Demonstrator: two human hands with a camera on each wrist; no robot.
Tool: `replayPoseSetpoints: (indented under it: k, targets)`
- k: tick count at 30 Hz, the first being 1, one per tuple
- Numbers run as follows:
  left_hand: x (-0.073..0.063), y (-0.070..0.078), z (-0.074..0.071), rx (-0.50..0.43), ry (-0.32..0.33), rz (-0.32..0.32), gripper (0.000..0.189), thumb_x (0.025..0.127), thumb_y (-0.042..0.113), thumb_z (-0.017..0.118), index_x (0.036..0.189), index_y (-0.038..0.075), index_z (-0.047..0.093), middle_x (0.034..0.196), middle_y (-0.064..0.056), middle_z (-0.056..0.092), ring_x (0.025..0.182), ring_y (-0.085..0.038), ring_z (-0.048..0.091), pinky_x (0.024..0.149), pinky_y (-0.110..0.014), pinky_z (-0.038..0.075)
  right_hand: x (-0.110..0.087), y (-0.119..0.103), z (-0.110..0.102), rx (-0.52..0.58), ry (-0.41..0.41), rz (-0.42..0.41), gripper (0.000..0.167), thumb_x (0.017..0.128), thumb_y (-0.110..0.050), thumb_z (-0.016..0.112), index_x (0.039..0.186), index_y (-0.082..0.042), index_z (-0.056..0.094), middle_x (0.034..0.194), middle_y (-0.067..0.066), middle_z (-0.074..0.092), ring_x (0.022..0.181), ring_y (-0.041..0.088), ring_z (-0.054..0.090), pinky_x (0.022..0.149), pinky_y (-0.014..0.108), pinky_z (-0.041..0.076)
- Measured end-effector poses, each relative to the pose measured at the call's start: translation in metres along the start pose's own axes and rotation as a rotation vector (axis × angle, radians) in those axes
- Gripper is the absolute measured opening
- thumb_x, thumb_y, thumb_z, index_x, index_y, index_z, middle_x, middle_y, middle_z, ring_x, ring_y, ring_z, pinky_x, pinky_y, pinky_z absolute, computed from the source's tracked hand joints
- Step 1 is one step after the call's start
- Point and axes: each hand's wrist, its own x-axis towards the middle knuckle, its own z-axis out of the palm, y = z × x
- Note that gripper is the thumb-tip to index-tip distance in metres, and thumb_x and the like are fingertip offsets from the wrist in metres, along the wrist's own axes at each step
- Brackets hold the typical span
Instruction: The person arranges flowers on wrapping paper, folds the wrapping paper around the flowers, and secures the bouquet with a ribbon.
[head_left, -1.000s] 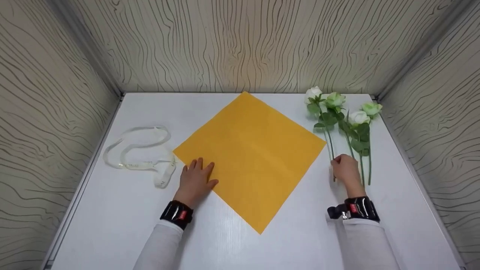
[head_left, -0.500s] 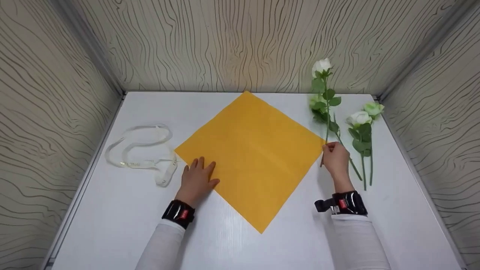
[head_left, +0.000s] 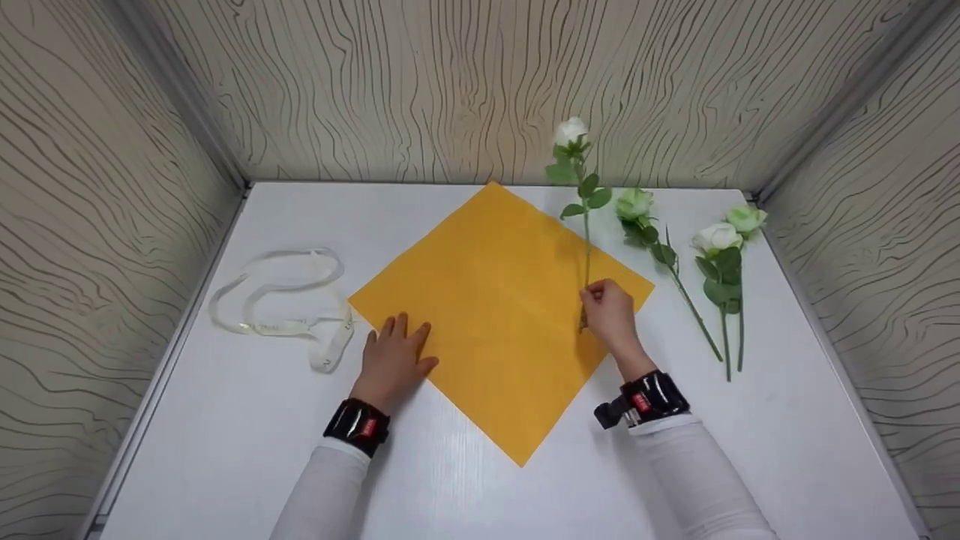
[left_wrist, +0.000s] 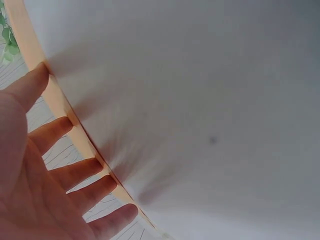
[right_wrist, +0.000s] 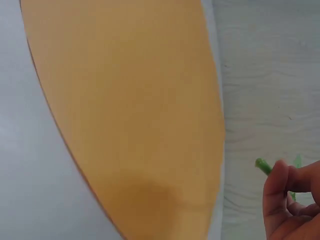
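A square sheet of yellow-orange paper (head_left: 480, 300) lies cornerwise on the white table. My left hand (head_left: 394, 364) rests on its lower left edge with the fingers spread; in the left wrist view the fingertips (left_wrist: 107, 182) press along that edge. My right hand (head_left: 611, 319) pinches the lower stem of a white rose (head_left: 571, 132) between thumb and fingers. This rose stands over the right part of the paper, its bloom up against the back wall in the head view. In the right wrist view the cut stem end (right_wrist: 262, 166) pokes out past the thumb.
Right of the paper lies a pale green rose (head_left: 634, 203). Farther right, another white rose (head_left: 718, 237) and a green one (head_left: 746, 218) lie side by side. A loosely looped cream ribbon (head_left: 277, 330) lies at the left. Patterned walls (head_left: 480, 90) enclose the table's back and sides.
My right hand has picked up the white rose from among the other flowers and carried it left over the paper. The green rose beside it has shifted. My left hand stays put.
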Motion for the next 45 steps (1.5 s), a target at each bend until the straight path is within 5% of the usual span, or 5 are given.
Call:
replayPoseSetpoints:
  k: [8,17,28,39,45]
  targets:
    - [-0.001,0.004,0.000,0.013,0.037,0.007,0.061,0.092,0.048,0.064,0.143,0.016,0.053,0.145,-0.027,0.041,0.135,-0.045,0.036,0.103,-0.064,0.032,0.001,-0.019,0.074,0.049,-0.099,-0.037,0.013,0.097,-0.006,0.057,0.098,0.007,0.059,0.080,0.015,0.063,0.053,0.018,0.060,0.049,0.027,0.052]
    - [0.000,0.005,0.002,0.006,0.017,0.003,0.061,0.092,0.048,0.064,0.144,0.017,0.053,0.146,-0.026,0.040,0.136,-0.045,0.034,0.103,-0.065,0.031,0.010,-0.023,0.111,0.003,-0.186,0.004,0.012,0.099,-0.007,0.054,0.097,0.004,0.059,0.070,0.011,0.061,0.051,0.019,0.061,0.049,0.029,0.051]
    - [0.001,0.006,0.000,-0.025,0.016,-0.001,0.061,0.092,0.047,0.064,0.144,0.017,0.052,0.148,-0.026,0.038,0.137,-0.045,0.032,0.104,-0.066,0.028,0.022,-0.023,0.119,-0.026,-0.195,-0.004,0.016,0.096,-0.005,0.055,0.083,0.001,0.062,0.059,0.008,0.060,0.049,0.021,0.061,0.049,0.030,0.052]
    - [0.003,0.004,-0.003,0.032,0.006,0.001,0.061,0.092,0.048,0.064,0.144,0.017,0.052,0.147,-0.026,0.039,0.136,-0.045,0.034,0.103,-0.064,0.032,0.024,-0.021,0.121,-0.013,-0.223,-0.029,0.013,0.097,-0.012,0.062,0.095,0.001,0.062,0.074,0.012,0.064,0.053,0.019,0.062,0.049,0.030,0.053]
    - [0.002,0.002,-0.004,0.033,0.007,-0.001,0.061,0.092,0.048,0.063,0.143,0.016,0.053,0.147,-0.027,0.039,0.136,-0.046,0.034,0.102,-0.064,0.033,0.023,-0.019,0.101,-0.078,-0.263,-0.086,0.025,0.100,-0.024,0.058,0.108,-0.001,0.059,0.080,0.012,0.063,0.062,0.021,0.060,0.054,0.032,0.048]
